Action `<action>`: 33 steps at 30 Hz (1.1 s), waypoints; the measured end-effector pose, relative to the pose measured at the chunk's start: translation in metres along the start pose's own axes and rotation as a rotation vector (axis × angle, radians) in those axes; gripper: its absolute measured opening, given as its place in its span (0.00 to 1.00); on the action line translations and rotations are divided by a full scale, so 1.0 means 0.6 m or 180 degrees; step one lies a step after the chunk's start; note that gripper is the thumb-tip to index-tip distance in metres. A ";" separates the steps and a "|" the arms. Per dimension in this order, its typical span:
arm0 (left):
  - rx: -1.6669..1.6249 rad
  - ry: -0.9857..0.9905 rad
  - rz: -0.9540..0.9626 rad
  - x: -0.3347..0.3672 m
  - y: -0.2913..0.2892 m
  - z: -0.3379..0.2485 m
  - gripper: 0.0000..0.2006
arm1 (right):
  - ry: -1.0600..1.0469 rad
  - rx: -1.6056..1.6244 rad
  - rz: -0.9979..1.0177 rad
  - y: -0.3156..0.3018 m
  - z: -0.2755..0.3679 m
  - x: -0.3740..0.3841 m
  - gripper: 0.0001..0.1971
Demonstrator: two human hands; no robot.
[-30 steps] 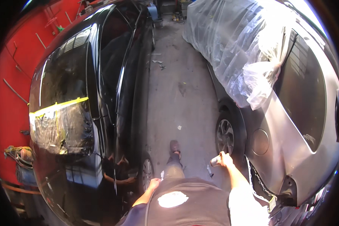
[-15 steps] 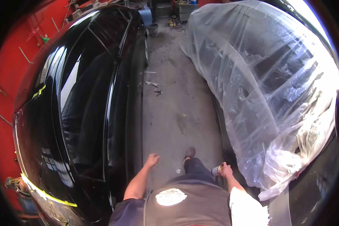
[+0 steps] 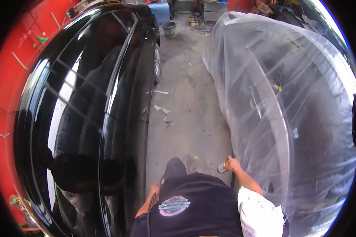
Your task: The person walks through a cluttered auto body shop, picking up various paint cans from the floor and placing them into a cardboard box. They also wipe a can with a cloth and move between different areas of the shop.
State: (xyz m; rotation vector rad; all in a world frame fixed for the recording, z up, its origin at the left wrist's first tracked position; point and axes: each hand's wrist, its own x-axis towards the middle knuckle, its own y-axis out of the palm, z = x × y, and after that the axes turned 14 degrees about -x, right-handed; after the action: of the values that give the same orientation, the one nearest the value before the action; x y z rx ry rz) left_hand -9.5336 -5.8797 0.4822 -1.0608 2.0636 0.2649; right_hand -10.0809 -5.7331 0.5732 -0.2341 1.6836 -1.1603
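The right hand (image 3: 232,163), right of the lower centre, is closed around a small cylindrical container (image 3: 222,168), which slants down toward the left, above the floor and just beside the plastic sheet (image 3: 257,114). The left hand (image 3: 154,190), at lower centre-left, is near the black car (image 3: 126,122); whether its fingers are open or closed cannot be told.

The floor (image 3: 190,134) runs up the middle of the frame, grey and stained with darker smudges. Pale torn strips (image 3: 164,113) lie left of centre, and a yellow scrap (image 3: 195,157) lies below centre. Glossy and reflective, the black car fills the left side; the translucent, wrinkled sheet drapes over a vehicle on the right. A red wall (image 3: 4,87) curves along the left edge. At top centre stand a dark bucket (image 3: 169,30), a light-blue panel (image 3: 159,13) and clustered tins (image 3: 196,19).
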 end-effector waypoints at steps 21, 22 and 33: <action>-0.0591 0.1043 -0.0553 1.147 -0.389 -1.310 0.16 | 0.1091 0.0756 0.0159 -0.728 0.189 0.934 0.38; -0.0856 0.1088 -0.0641 1.184 -0.375 -1.367 0.14 | 0.1070 0.0761 0.0259 -0.744 0.171 0.997 0.37; -0.0318 0.0097 -0.0127 1.380 -0.289 -1.404 0.15 | 0.0752 0.0576 -0.0278 -1.284 0.209 1.535 0.36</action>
State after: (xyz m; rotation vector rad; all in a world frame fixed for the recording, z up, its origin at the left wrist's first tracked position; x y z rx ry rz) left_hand -10.1495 -6.9023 0.4744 -1.1715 2.0721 0.3364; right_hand -10.6706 -6.7864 0.5933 -0.0590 1.7723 -1.4433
